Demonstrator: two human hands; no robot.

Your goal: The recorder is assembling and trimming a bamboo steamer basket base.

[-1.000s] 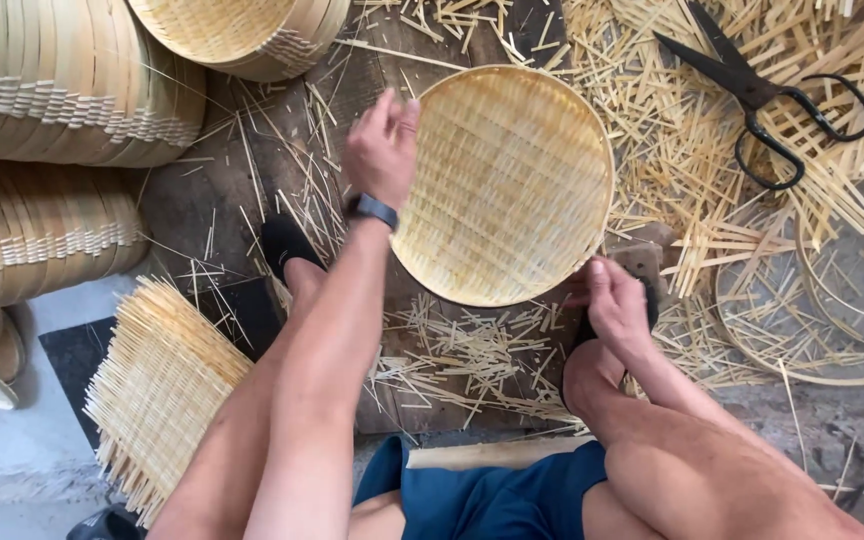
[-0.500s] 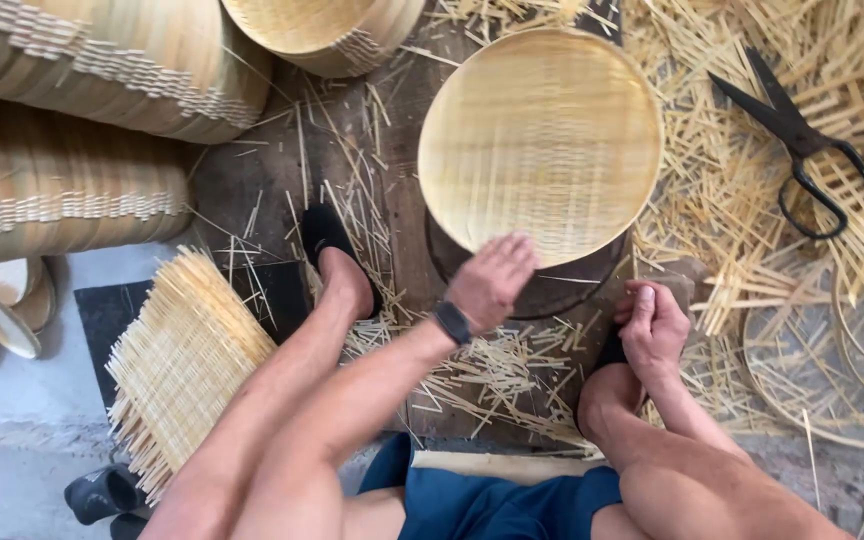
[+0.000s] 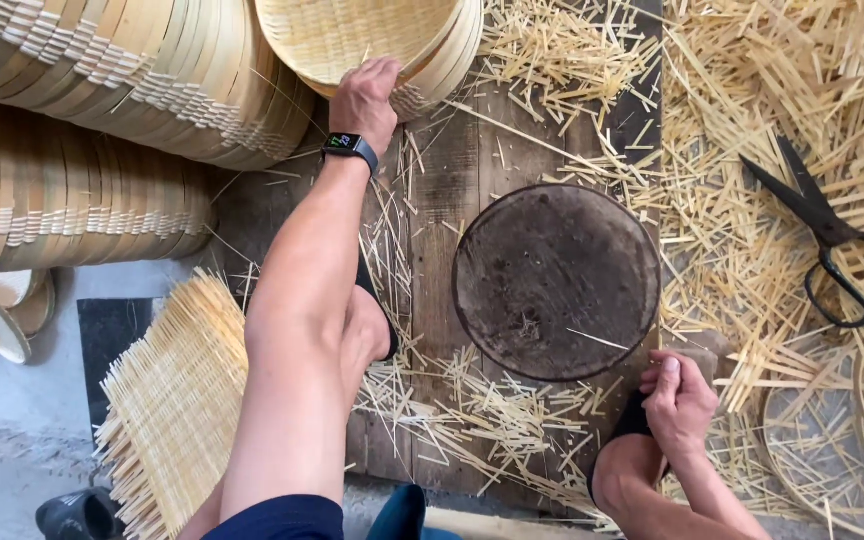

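My left hand (image 3: 364,98), with a black smartwatch on the wrist, reaches up to the top of the view. Its fingers curl over the rim of a round woven bamboo basket (image 3: 352,35) on top of a nested stack. My right hand (image 3: 677,400) rests low at the right by my foot in a dark shoe. Its fingers are curled, right beside a small wooden block (image 3: 717,350); whether it grips the block is hidden. Between the hands a dark round disc (image 3: 557,280) lies bare on a wooden board (image 3: 452,200).
Long rows of stacked bamboo hoops (image 3: 72,200) fill the left and upper left. A square woven mat (image 3: 177,400) lies at lower left. Black scissors (image 3: 822,240) rest on loose bamboo strips (image 3: 752,120) at the right, with flat woven rounds (image 3: 822,440) below them.
The round woven tray that lay on the dark disc is gone from it. My left hand has gone from near my knee up to the basket stack. My right hand has stayed put.
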